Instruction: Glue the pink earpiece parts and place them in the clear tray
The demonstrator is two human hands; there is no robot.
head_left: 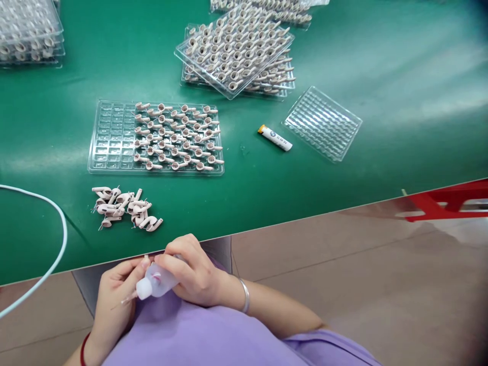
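Observation:
My right hand [190, 272] is closed around a small clear squeeze bottle [154, 283], held over my lap below the table edge. The bottle's nozzle points left toward my left hand [114, 290]. My left hand pinches a small pink earbud-shaped part [129, 298] right at the nozzle tip. A loose pile of the same pink parts [124, 207] lies on the green table just above my hands. Behind the pile sits a clear blister tray [110, 137], its right two thirds filled with rows of these parts.
Stacked full trays [236, 48] stand at the back centre, more trays [28, 30] at the back left. An empty clear tray [322, 123] and a white lighter [275, 138] lie to the right. A white cable [57, 254] curves at the left. A red stool [446, 201] stands right.

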